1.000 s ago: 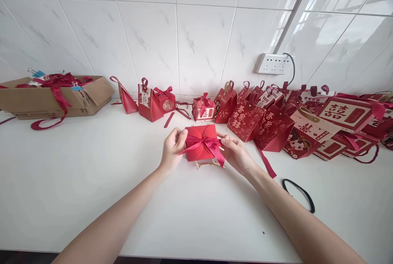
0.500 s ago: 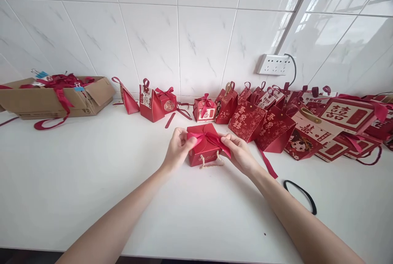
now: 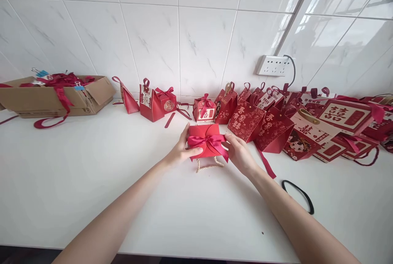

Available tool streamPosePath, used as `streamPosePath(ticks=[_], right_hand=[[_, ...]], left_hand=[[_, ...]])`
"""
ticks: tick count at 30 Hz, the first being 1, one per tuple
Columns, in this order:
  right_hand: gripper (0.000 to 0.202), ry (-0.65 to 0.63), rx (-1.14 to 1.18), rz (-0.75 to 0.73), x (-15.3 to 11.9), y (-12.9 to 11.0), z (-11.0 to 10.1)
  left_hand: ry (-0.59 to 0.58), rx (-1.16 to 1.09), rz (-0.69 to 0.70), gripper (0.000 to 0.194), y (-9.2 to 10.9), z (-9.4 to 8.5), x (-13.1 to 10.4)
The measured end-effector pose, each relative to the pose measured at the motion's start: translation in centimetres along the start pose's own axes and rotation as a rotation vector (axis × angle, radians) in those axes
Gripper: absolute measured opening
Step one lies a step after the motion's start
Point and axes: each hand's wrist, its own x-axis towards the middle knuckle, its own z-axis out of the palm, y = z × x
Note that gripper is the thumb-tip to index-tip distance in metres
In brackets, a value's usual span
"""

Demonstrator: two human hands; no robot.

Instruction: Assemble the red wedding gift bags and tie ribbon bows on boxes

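A small red gift box (image 3: 198,130) sits mid-table, its top tipped toward me. A shiny dark-pink ribbon (image 3: 216,143) is tied in a bow across its curved, overlapping flaps. Twisted cream cord handles (image 3: 210,167) hang at its near side. My left hand (image 3: 181,147) clasps the box's left side, thumb across the front and fingers behind. On the right, my right hand (image 3: 241,153) is closed against the box's side, fingertips at the bow's right loop; its lower fingers are partly hidden.
At the left is a cardboard carton (image 3: 61,102) of ribbons and clips. Finished red favour boxes (image 3: 152,106) line the tiled wall, with a crowded group of patterned boxes (image 3: 273,131) at right. A black loop (image 3: 299,196) lies near my right forearm, below a power strip (image 3: 274,65).
The box has tipped so its top faces me more. My left hand has shifted from the ribbon to the box's side, and the right has moved against the box. The bow lies flatter.
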Motion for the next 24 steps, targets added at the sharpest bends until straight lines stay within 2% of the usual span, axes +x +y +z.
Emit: streamPosePath(ticks=[3, 6, 8, 10, 13, 16, 19, 21, 24], right_hand=[[0.031, -0.048, -0.041, -0.03, -0.2, -0.2, 0.2], [0.031, 0.012, -0.111, -0.02, -0.5, -0.3, 0.5], [0.035, 0.054, -0.119, -0.008, -0.6, -0.4, 0.7], [0.037, 0.07, -0.126, -0.011, -0.6, -0.4, 0.9], [0.038, 0.095, -0.167, -0.029, -0.5, -0.5, 1.1], [0.04, 0.097, -0.208, -0.04, -0.4, -0.5, 1.2], [0.042, 0.09, -0.239, -0.037, -0.5, -0.4, 1.2], [0.042, 0.063, -0.282, -0.045, -0.5, -0.5, 0.9], [0.043, -0.062, -0.441, -0.069, -0.5, -1.0, 0.1]], left_hand=[[-0.052, -0.021, -0.015, 0.074, -0.3, -0.8, 0.1], [-0.109, -0.025, -0.055, 0.09, -0.3, -1.3, 0.0], [-0.182, -0.045, -0.051, 0.091, 0.0, -1.3, -0.1], [-0.197, -0.09, -0.05, 0.086, 0.3, -1.0, -0.2], [-0.091, -0.168, -0.068, 0.072, 0.6, -0.2, -0.2], [0.044, -0.093, -0.063, 0.061, 0.5, 0.5, -0.2], [0.175, 0.043, -0.103, 0.078, 0.1, 1.0, -0.4], [0.222, 0.111, -0.123, 0.085, 0.0, 1.1, -0.5], [0.253, 0.171, -0.103, 0.071, 0.3, 1.1, -0.4]])
